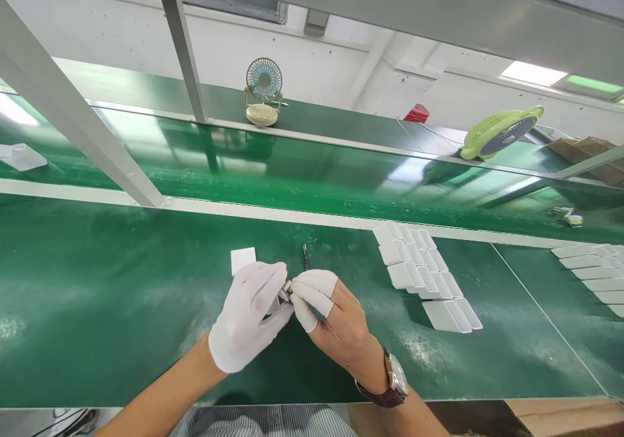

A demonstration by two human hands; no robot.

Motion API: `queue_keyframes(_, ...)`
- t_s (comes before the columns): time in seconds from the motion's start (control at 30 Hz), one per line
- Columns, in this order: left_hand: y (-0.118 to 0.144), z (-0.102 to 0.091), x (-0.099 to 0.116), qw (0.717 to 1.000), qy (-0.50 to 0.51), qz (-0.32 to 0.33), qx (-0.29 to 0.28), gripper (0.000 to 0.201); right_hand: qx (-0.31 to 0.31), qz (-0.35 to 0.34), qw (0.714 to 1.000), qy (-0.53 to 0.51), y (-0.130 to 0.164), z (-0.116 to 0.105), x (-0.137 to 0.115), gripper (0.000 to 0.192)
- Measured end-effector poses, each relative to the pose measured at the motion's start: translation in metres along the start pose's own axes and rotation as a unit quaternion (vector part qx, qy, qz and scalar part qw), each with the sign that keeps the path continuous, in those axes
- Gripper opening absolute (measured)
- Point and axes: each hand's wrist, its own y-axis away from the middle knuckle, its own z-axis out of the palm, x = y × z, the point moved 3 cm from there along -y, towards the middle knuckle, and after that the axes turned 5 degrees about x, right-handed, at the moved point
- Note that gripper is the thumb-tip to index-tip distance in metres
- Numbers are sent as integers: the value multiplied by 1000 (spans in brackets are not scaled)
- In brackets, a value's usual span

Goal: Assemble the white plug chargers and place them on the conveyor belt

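A small part (287, 289), too tiny to tell its long axis or heading, sits pinched between the fingertips of the gloved left hand (251, 317) and the right hand (336, 323), just above the green bench (121, 307). Tweezers (306, 257) lie just beyond the grip, a white square (242, 259) beyond-left, and white cases (424, 274) well to the right.

small part (286, 289) mostly hidden between fingertips
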Motion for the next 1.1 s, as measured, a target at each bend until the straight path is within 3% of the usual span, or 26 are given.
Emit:
queue_keyframes(0.3, 3, 2, -2, 1000, -9, 0, -11, 46, -7, -5, 1000, 8, 3, 5, 5, 35)
queue_keyframes(0.7, 2, 2, -2, 999, -25, -16, -22, 50, 6, 36, 999, -10, -3, 10, 3, 30)
queue_keyframes(1.1, 0, 0, -2, 999, -33, 5, -2, 44, -3, -1, 1000, -19, 1, 9, 8, 38)
